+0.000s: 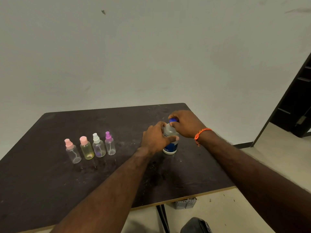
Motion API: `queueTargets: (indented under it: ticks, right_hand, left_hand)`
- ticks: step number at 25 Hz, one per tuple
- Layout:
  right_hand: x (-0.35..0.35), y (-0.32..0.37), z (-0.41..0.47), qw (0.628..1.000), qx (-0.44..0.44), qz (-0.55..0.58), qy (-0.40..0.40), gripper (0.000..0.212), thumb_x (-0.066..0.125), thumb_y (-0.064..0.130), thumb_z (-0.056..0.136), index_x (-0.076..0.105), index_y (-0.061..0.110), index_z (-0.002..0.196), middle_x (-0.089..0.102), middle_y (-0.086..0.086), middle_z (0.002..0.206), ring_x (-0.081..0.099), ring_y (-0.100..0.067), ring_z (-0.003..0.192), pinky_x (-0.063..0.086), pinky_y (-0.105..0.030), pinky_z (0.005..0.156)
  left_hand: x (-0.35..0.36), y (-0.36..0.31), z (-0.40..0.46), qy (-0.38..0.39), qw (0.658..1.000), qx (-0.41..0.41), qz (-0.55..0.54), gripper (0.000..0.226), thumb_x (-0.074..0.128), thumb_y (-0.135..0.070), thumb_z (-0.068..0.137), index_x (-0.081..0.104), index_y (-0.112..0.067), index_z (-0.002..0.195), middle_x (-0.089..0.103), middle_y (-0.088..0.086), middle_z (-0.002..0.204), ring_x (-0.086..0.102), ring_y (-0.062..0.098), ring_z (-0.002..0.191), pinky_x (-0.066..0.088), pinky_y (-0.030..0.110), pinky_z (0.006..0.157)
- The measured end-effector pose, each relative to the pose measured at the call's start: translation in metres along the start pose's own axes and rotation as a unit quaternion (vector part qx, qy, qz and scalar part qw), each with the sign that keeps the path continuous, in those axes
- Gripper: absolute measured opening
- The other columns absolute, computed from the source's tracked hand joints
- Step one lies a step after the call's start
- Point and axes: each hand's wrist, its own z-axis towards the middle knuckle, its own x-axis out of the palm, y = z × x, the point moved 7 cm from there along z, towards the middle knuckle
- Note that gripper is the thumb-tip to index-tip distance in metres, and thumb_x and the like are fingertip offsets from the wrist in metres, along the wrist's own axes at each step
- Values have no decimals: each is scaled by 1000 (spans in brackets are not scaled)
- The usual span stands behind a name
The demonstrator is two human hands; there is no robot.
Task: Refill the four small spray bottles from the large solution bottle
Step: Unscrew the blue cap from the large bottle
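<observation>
Left hand (155,137): right of centre, fingers wrapped around the large bottle (170,140) standing on the dark table (50,182).
Right hand (184,123): fingertips pinch its blue cap (173,120).
Small bottles (90,147): four upright in a row, left of centre.

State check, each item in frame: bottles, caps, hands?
large solution bottle: upright, held
blue cap: on
four small spray bottles: upright in a row, spray tops on
left hand: grips the bottle body
right hand: grips the cap
</observation>
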Motion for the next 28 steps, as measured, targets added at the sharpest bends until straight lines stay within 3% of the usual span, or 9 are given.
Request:
queueTargets:
  ticks: [3,5,9,11,14,17,21,24,28]
  right_hand:
    - [-1,3,-6,996,-31,54,57,46,60,4,88,63,21,131,63,1,132,59,-19,116,44,-27,96]
    - [-6,1,-7,997,-35,54,50,50,67,19,90,56,24,138,60,4,131,59,-17,113,45,-26,94]
    - [-14,-10,-1,1000,10,10,-7,30,66,49,88,64,24,104,64,5,93,61,-15,88,52,-33,78]
    - [-10,-11,1,999,23,28,14,22,69,44,89,64,24,97,64,4,89,60,-16,86,52,-33,77]
    - [-8,-8,4,998,2,25,49,19,67,28,93,68,21,111,68,-2,109,61,-18,98,50,-32,86]
    - [-8,-3,3,995,-39,19,87,39,56,6,94,68,27,124,65,1,130,59,-18,114,46,-29,97]
    - [-15,3,-1,996,-66,9,52,44,63,22,91,61,29,134,62,3,129,54,-9,101,42,-25,90]
    - [-15,4,1,998,-51,-9,30,34,68,40,89,68,23,119,68,2,115,59,-13,97,48,-29,85]
    - [-7,0,3,997,-45,20,52,28,65,21,92,69,22,120,68,-1,120,61,-15,102,47,-28,88]
  left_hand:
    - [0,0,0,-1,1000,0,3,69,84,-65,73,58,-30,126,71,-11,113,69,15,104,58,44,96]
    - [-1,0,1,1,1000,1,3,69,83,-64,76,58,-27,129,72,-9,118,69,15,106,57,41,96]
    - [-2,2,1,0,1000,1,13,72,81,-70,73,58,-29,128,72,-9,118,68,16,108,55,48,99]
    - [0,2,0,1,1000,0,15,72,81,-69,73,58,-29,128,71,-9,119,67,16,108,55,49,99]
    - [0,2,-1,-6,1000,-2,12,71,81,-70,72,58,-32,127,71,-11,117,66,16,109,55,50,99]
    - [1,2,-1,-1,1000,-8,5,70,82,-68,73,58,-32,127,71,-11,117,67,17,109,55,50,99]
    - [2,3,-1,-2,1000,-13,-7,69,81,-68,71,58,-33,126,71,-12,116,67,16,110,54,50,100]
    - [4,4,-1,5,1000,-12,-8,72,81,-68,71,57,-32,128,71,-11,118,67,17,110,55,52,100]
    - [3,2,-1,6,1000,-10,-6,70,82,-64,75,56,-30,130,71,-9,120,67,18,110,56,51,100]
